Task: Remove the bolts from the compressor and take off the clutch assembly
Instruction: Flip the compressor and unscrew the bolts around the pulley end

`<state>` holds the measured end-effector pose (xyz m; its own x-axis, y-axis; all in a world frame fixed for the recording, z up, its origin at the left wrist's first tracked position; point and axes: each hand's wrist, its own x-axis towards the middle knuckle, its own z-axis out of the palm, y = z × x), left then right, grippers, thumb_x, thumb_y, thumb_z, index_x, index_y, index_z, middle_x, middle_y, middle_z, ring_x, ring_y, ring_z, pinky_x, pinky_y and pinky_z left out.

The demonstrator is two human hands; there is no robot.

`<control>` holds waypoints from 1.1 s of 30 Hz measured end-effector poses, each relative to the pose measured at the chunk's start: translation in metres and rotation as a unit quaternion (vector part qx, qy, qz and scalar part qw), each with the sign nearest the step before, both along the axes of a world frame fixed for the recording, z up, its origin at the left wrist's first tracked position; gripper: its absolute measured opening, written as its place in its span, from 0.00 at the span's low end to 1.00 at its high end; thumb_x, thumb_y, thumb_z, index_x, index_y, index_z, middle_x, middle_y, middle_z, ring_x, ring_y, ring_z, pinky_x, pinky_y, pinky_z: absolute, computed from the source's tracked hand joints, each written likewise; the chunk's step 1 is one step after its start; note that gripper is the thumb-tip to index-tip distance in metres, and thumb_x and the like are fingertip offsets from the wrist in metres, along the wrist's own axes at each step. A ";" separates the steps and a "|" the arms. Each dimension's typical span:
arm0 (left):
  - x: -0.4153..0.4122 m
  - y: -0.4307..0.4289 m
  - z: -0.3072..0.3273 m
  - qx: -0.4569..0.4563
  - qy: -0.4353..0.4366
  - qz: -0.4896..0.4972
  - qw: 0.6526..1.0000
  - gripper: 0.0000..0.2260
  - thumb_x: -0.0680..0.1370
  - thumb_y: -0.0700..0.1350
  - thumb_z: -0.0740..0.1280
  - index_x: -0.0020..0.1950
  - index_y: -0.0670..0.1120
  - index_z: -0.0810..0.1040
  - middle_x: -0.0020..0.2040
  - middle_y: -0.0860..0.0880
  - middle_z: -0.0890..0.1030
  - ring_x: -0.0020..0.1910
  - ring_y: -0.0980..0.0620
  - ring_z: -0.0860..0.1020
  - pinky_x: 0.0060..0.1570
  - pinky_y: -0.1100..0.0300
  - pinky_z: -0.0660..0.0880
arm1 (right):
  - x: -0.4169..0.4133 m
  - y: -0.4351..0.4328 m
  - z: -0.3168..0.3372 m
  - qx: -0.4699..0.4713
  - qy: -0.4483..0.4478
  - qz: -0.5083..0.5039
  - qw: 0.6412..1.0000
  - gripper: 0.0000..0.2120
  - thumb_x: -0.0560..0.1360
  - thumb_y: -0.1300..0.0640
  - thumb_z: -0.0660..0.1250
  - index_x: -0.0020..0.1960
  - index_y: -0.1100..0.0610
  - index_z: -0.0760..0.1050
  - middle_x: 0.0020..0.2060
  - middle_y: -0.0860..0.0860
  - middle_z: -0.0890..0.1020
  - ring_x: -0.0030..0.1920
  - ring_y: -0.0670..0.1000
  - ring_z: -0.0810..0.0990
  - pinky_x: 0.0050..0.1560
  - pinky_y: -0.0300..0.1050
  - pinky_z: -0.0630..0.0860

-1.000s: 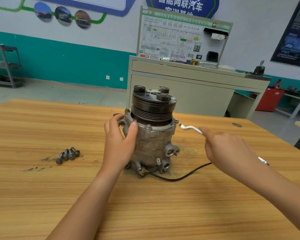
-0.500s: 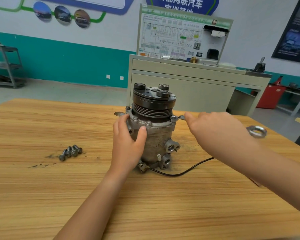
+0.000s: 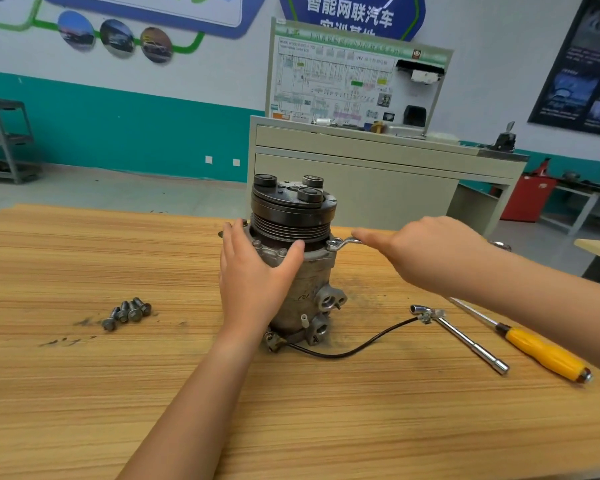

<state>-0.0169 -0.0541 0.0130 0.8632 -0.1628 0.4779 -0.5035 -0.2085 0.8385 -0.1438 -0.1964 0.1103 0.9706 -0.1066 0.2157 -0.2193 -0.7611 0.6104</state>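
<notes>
1. A training workshop with a teal-banded wall and a wiring display board behind; in front, a wooden table (image 3: pixel 84 410) carries everything.
2. At the left, four loose bolts (image 3: pixel 127 313) lie in a tight cluster, well apart from the work, so several appear to be out already.
3. The left hand (image 3: pixel 257 271) grips the compressor (image 3: pixel 309 292), fingers round the far flange and thumb on the front, steadying it as before.
4. The compressor stands upright mid-table, with the clutch assembly (image 3: pixel 291 209) still seated on top.
5. The change: a second ago the wrench (image 3: pixel 343 242) hung in the air clear of the housing; now its head sits on the flange bolt (image 3: pixel 333 244) on the right side. Loosening of this bolt looks about to begin.
6. The right hand (image 3: pixel 426 251) holds the wrench shank, forefinger stretched along it towards the head.
7. At the right lie a socket wrench (image 3: pixel 461 337) and a yellow-handled screwdriver (image 3: pixel 544 355), both untouched; a black cable (image 3: pixel 354 351) trails from the compressor's base.
8. Hidden: the right hand covers most of the shank, so the grip beneath is unclear. Bolts on the compressor's far side cannot be counted, and the forearm cuts off the screwdriver's tip.
</notes>
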 end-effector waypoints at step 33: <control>0.006 -0.006 -0.008 -0.040 -0.049 0.024 0.998 0.35 0.65 0.65 0.57 0.68 0.49 0.67 0.59 0.55 0.75 0.59 0.54 0.73 0.59 0.56 0.70 | 0.079 -0.084 -0.008 -0.004 -0.074 0.423 0.903 0.26 0.80 0.57 0.45 0.35 0.65 0.75 0.24 0.56 0.74 0.19 0.53 0.70 0.18 0.39 0.68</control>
<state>-0.0109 -0.0601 0.0050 0.8171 -0.0806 0.5708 -0.5756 -0.1687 0.8001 -0.0645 -0.2808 0.1023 0.6638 0.6623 0.3474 0.3597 -0.6900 0.6281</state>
